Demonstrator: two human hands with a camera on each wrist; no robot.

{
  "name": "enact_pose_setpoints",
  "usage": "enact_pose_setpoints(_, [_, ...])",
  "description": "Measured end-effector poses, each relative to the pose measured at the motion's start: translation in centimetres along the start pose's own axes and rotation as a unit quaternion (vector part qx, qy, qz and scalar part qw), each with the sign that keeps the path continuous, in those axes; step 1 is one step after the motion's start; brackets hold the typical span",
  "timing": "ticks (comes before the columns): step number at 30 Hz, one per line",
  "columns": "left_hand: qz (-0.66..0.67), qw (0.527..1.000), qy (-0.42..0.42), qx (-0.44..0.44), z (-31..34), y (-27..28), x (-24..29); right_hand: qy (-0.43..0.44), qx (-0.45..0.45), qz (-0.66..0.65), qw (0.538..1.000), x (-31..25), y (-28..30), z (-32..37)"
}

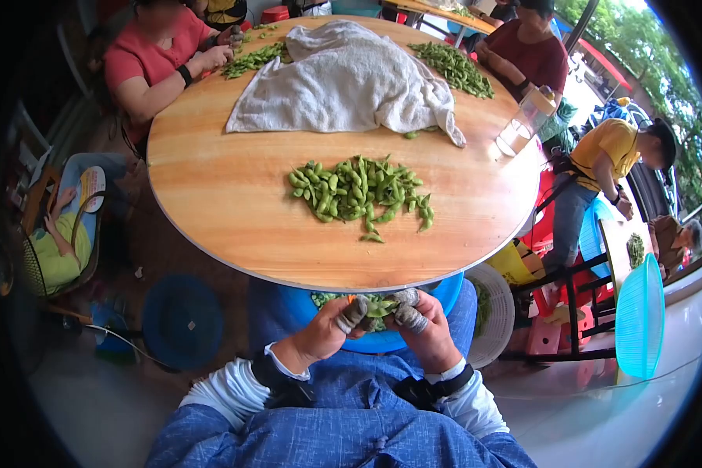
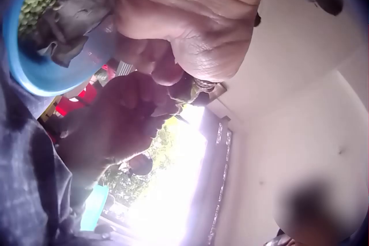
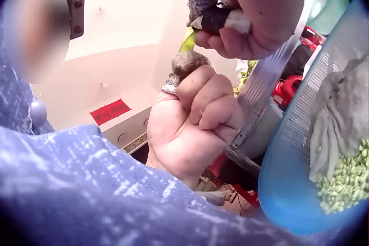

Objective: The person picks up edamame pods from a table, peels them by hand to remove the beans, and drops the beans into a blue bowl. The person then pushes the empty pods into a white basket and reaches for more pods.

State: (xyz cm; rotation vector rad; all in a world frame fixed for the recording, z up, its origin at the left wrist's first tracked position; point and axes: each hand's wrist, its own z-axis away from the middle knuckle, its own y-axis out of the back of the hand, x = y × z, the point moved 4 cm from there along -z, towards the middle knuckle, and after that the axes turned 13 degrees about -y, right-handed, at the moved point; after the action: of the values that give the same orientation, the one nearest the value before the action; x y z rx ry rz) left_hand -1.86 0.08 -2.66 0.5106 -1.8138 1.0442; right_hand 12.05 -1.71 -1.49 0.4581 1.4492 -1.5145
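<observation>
Low over the blue basin (image 1: 295, 301), at the table's near edge, the left hand (image 1: 321, 335) and right hand (image 1: 429, 337) meet around a green soybean pod (image 1: 380, 310). Grey cloth covers wrap both thumbs. In the right wrist view the pod (image 3: 188, 42) is pinched between the right hand (image 3: 259, 21) above and the left hand (image 3: 193, 116) below, fingers curled in. Black and white wrapping shows on a right finger. Shelled green beans (image 3: 346, 185) and a grey cloth (image 3: 340, 113) lie inside the basin. In the left wrist view the hands mostly hide the pod.
A heap of soybean pods (image 1: 355, 189) lies on the round wooden table (image 1: 218, 226). Behind it is a white towel (image 1: 343, 86), with another pod pile (image 1: 454, 69) beyond. A white basket (image 1: 501, 312) stands right of the legs. Other people sit around the table.
</observation>
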Motion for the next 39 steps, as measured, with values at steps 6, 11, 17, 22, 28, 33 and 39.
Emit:
enact_pose_setpoints(6, [-0.234,0.958,-0.146,-0.073,-0.3,-0.5,2.2,-0.027,0.054,0.115,0.992,-0.6,-0.8,1.0])
enact_pose_setpoints(11, [-0.232,0.97,-0.067,-0.022,0.2,-1.0,2.5,-0.02,0.106,0.169,0.98,-1.7,-2.8,1.9])
enact_pose_setpoints(17, [-0.17,0.979,-0.073,-0.087,0.0,-0.1,1.3,0.026,0.038,0.194,0.98,-1.4,-1.6,2.5])
enact_pose_setpoints(22, [-0.358,0.933,-0.015,-0.04,0.6,-0.1,2.1,0.036,0.108,0.291,0.95,-0.6,-1.0,2.5])
enact_pose_setpoints(28, [-0.362,0.929,-0.07,-0.005,1.2,-0.6,3.1,0.174,0.126,0.49,0.845,-2.4,-4.4,2.0])
enact_pose_setpoints(33, [-0.342,0.939,0.006,0.028,0.9,-0.7,2.3,0.213,0.122,0.545,0.802,-1.6,-3.9,1.7])
enact_pose_setpoints(39, [-0.256,0.966,0.011,0.014,-1.2,-2.0,1.0,0.19,0.161,0.443,0.861,-2.2,-1.4,1.8])
